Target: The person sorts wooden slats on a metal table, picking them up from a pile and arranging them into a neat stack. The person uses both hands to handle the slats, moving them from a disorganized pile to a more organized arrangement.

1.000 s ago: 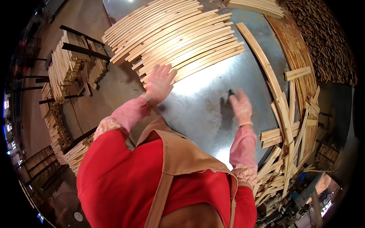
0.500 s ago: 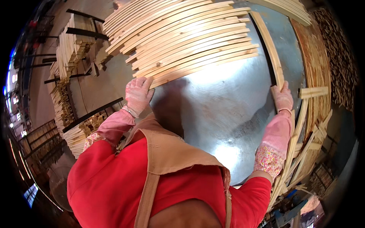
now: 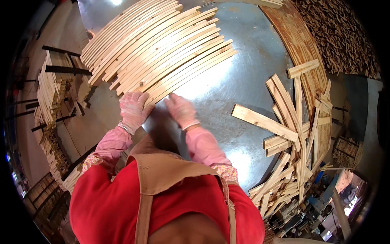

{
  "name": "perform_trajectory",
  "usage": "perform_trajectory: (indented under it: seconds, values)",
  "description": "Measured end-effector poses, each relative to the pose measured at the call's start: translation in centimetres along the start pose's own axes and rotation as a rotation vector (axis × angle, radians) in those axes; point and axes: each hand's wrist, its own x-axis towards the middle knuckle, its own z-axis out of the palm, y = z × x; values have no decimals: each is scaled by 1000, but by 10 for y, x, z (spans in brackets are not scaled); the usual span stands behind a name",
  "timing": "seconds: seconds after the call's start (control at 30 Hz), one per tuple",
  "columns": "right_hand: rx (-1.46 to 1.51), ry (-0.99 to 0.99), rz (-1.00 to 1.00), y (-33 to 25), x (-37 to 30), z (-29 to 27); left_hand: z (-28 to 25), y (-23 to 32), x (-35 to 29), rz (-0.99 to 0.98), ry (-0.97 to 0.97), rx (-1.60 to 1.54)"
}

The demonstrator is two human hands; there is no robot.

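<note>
Long pale wooden strips (image 3: 162,49) lie side by side in a wide row on the shiny metal table (image 3: 215,97). My left hand (image 3: 134,109), in a pinkish knit glove, is closed over the near left ends of the closest strips. Just to its right, my right hand (image 3: 181,110), gloved the same way, has its fingers stretched toward the front edge of the nearest strip. Nothing shows in its grip; slight blur hides whether the fingertips touch the wood.
A jumbled heap of wooden strips (image 3: 298,134) covers the table's right side, with one loose piece (image 3: 264,122) jutting toward the middle. A brown wooden board (image 3: 300,36) runs along the right edge. Stacked timber (image 3: 50,93) stands on racks at left.
My right hand has let go of the strip it held at the far right and come across beside my left hand. The view has shifted, showing more of the heap.
</note>
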Motion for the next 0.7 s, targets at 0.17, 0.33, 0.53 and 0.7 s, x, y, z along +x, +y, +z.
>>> perform_trajectory:
  seconds: [0.17, 0.33, 0.53, 0.7]
  values:
    - [-310, 740, -33, 25, 110, -125, 25, -10, 30, 283, 193, -144]
    - [-194, 545, 30, 44, 190, -214, 35, -11, 41, 314, 225, -184]
    - [669, 644, -320, -15, 152, -199, 25, -2, 73, 153, 348, -341]
    - [905, 262, -103, -58, 103, -79, -51, 68, 115, 298, 259, -469]
